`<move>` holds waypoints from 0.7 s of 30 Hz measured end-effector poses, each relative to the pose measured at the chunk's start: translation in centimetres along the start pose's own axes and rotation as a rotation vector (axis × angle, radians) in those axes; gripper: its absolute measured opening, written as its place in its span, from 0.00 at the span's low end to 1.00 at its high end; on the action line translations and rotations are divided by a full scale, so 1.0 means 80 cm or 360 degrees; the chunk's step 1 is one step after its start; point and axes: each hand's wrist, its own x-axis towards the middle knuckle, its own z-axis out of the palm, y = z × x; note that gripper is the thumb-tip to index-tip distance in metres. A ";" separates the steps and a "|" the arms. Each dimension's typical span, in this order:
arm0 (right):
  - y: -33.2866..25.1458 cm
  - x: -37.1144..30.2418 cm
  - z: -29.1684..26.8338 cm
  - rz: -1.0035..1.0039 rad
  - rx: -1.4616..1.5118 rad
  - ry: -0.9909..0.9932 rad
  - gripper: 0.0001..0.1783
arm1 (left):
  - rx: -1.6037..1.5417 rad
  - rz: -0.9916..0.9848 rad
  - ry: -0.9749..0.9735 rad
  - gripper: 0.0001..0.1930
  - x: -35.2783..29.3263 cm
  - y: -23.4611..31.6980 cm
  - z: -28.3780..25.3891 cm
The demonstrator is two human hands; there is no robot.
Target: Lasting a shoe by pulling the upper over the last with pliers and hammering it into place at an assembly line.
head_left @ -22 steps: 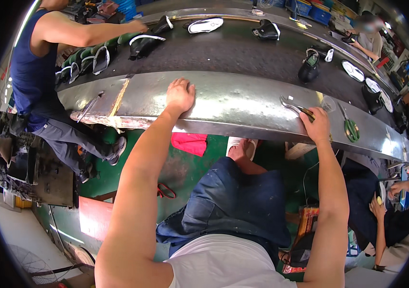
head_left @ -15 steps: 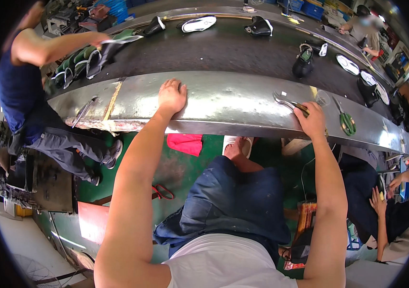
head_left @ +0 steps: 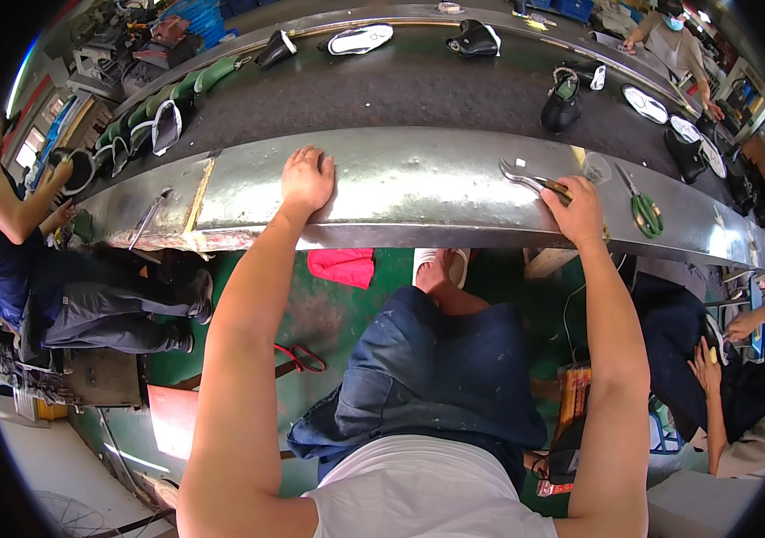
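My left hand [head_left: 308, 182] lies palm down on the metal ledge [head_left: 400, 170], its fingers stretched over the top and nothing in them. Farther right, my right hand [head_left: 577, 212] is wrapped around the handles of a pair of pincers [head_left: 522, 174]. Their curved metal jaws point left and rest on or just above the ledge. Just right of that hand lie green-handled scissors [head_left: 646, 213]. A small white scrap [head_left: 521, 163] is beside the pincers' jaws.
Beyond the ledge runs a dark conveyor belt [head_left: 382, 90] with several black shoe uppers and white soles. Green-lined boots [head_left: 166, 126] line its left side. A metal tool [head_left: 149, 218] lies on the ledge's left part. Co-workers sit at left [head_left: 6, 233], right [head_left: 714, 368] and far right [head_left: 669, 45].
The co-worker at left has drawn back from the belt and now holds a dark boot. My view has shifted slightly; my hands keep their places on the ledge and pincers.
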 end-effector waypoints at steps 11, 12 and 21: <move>0.003 -0.003 0.006 -0.0060 0.0084 0.0020 0.27 | 0.0007 0.0055 0.0062 0.22 0.000 -0.007 0.003; 0.001 -0.004 0.006 -0.0103 0.0078 0.0037 0.28 | 0.0028 0.0035 0.0037 0.22 0.000 -0.008 0.002; -0.035 -0.046 -0.050 -0.0318 -0.0379 -0.0446 0.38 | -0.0103 0.0097 0.0014 0.23 -0.004 -0.024 0.003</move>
